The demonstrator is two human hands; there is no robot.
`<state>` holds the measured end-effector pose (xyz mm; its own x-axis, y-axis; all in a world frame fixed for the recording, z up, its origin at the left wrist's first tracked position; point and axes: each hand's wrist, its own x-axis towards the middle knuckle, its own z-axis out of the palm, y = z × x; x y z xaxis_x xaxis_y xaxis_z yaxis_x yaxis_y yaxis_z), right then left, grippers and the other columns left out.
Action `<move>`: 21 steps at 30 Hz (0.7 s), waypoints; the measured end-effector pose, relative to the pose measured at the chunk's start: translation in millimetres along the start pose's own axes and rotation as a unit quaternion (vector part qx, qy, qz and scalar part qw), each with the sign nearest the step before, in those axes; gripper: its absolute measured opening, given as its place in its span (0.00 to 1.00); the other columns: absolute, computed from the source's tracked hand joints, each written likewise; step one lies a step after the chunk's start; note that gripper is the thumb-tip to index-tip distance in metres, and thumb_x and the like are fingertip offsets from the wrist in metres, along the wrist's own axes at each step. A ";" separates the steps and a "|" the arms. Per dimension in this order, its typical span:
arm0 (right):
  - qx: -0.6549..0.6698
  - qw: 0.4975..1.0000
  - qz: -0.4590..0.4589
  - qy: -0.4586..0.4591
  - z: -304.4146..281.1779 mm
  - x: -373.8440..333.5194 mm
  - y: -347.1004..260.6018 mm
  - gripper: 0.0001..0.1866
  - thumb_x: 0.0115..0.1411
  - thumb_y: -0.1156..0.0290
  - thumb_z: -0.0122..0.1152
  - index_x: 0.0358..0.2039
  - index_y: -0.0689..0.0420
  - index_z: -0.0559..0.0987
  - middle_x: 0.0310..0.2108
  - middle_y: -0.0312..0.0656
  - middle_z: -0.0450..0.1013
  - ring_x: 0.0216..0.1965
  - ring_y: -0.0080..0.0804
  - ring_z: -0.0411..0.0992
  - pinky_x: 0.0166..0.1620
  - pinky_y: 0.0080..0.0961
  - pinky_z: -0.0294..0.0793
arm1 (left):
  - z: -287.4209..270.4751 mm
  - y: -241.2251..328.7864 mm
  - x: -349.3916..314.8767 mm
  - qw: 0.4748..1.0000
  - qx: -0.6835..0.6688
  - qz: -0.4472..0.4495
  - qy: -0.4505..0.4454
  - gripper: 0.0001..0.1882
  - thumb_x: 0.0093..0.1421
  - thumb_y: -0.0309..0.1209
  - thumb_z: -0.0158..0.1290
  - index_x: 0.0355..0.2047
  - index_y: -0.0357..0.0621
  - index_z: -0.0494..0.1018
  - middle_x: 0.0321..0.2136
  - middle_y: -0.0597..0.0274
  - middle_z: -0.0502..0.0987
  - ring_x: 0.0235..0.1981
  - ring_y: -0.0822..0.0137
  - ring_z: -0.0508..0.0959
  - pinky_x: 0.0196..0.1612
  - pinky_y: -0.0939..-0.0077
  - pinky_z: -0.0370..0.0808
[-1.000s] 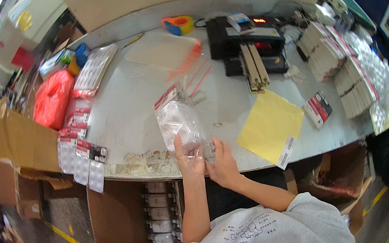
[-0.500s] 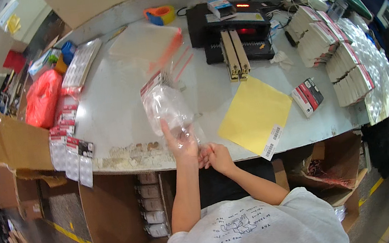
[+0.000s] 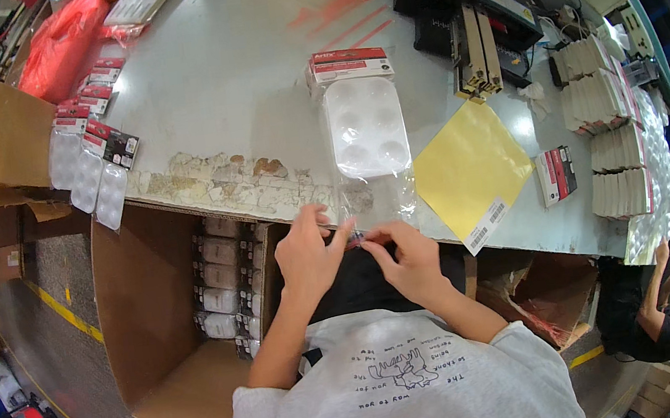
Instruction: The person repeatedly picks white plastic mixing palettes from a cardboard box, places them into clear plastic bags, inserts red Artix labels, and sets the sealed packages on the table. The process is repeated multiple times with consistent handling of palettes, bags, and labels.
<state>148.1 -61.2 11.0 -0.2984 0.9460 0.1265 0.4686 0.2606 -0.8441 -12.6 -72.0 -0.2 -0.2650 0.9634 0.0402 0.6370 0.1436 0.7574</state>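
Note:
A white plastic palette [image 3: 367, 127] with round wells lies on the table in a clear plastic bag [image 3: 380, 197]. A red and black header card [image 3: 350, 66] sits at its far end. The bag's loose near end reaches the table's front edge, where both hands meet. My left hand [image 3: 305, 253] has its thumb and fingers closed on that end. My right hand [image 3: 406, 257] pinches the bag's edge beside it. A small reddish bit shows between the fingertips, too small to make out. To the right lies a yellow sheet [image 3: 473, 165] with a white barcode label strip.
A black machine [image 3: 465, 6] with two metal rails stands at the back right. Stacks of cards [image 3: 602, 85] line the right side. Packed palettes [image 3: 84, 170] and a red bag [image 3: 64, 46] are at left. Below the edge stands an open carton [image 3: 146, 318]. Another person's arm [image 3: 656, 298] shows far right.
The bagged palette, earlier tilted over my left hand, now lies flat and straight on the table. My left hand has come back to the bag's near end, beside my right. The view has turned.

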 end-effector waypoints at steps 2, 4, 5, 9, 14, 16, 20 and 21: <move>-0.085 0.994 -0.072 0.003 10.7 13.1 -0.3 0.14 0.48 0.73 0.66 0.36 0.57 0.73 0.25 0.37 0.76 0.27 0.32 0.74 0.28 0.25 0.72 | -0.2 -8.4 10.2 0.996 0.021 -0.043 -0.080 0.14 0.54 0.41 0.57 0.30 0.43 0.75 0.20 0.59 0.78 0.22 0.61 0.79 0.25 0.70 0.73; -0.079 0.995 -0.051 -0.035 18.7 21.4 0.3 0.19 0.46 0.73 0.67 0.39 0.55 0.72 0.25 0.36 0.76 0.30 0.35 0.73 0.30 0.28 0.72 | -4.9 -14.3 14.1 0.990 -0.007 -0.082 -0.117 0.12 0.55 0.40 0.56 0.27 0.44 0.76 0.17 0.60 0.78 0.19 0.60 0.79 0.25 0.71 0.73; -0.077 0.994 -0.061 -0.049 21.7 23.6 0.2 0.22 0.46 0.73 0.67 0.42 0.54 0.70 0.26 0.34 0.76 0.32 0.35 0.73 0.31 0.29 0.73 | -9.4 -16.4 14.4 0.983 -0.046 -0.114 -0.135 0.11 0.55 0.39 0.56 0.26 0.44 0.78 0.18 0.58 0.78 0.20 0.62 0.79 0.25 0.72 0.74; -0.045 0.995 -0.048 -0.075 28.0 23.1 -4.7 0.21 0.45 0.75 0.66 0.40 0.55 0.70 0.25 0.35 0.75 0.31 0.36 0.73 0.32 0.29 0.73 | -27.3 -19.4 13.5 0.978 -0.064 -0.101 -0.169 0.11 0.54 0.38 0.56 0.29 0.44 0.80 0.21 0.56 0.79 0.22 0.63 0.80 0.27 0.75 0.74; -0.037 0.994 -0.036 -0.093 30.9 29.1 -17.5 0.22 0.44 0.78 0.66 0.40 0.56 0.70 0.24 0.37 0.73 0.31 0.37 0.73 0.33 0.28 0.73 | -32.6 -14.7 16.2 0.978 -0.016 -0.094 -0.187 0.11 0.54 0.36 0.56 0.30 0.40 0.80 0.21 0.56 0.80 0.22 0.68 0.80 0.27 0.78 0.74; -0.016 0.995 -0.056 -0.075 33.4 27.2 -17.3 0.22 0.44 0.79 0.65 0.40 0.57 0.69 0.25 0.37 0.74 0.30 0.34 0.74 0.33 0.26 0.74 | -31.5 -12.3 15.3 0.979 -0.015 -0.089 -0.181 0.12 0.55 0.36 0.55 0.29 0.39 0.80 0.21 0.57 0.80 0.21 0.68 0.79 0.27 0.77 0.74; 0.034 0.997 0.037 -0.066 8.9 -24.5 12.1 0.21 0.43 0.81 0.65 0.39 0.57 0.70 0.26 0.37 0.74 0.30 0.26 0.75 0.34 0.21 0.76 | -31.2 -10.3 11.8 0.975 -0.029 -0.110 -0.192 0.14 0.55 0.39 0.54 0.27 0.41 0.79 0.21 0.59 0.80 0.19 0.67 0.78 0.25 0.74 0.72; 0.009 0.998 0.057 -0.026 -10.6 -49.0 27.1 0.20 0.44 0.80 0.65 0.38 0.57 0.71 0.27 0.37 0.74 0.29 0.24 0.75 0.34 0.20 0.76 | -32.4 -10.7 10.9 0.969 -0.031 -0.120 -0.213 0.14 0.55 0.39 0.54 0.27 0.41 0.79 0.21 0.60 0.80 0.20 0.69 0.78 0.25 0.75 0.72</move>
<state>184.3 -98.5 -12.5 -0.2869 0.9580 0.0017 0.4871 0.1474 -0.8608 -45.8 -70.4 13.3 -0.0690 0.9113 -0.4058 0.5463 0.3749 0.7490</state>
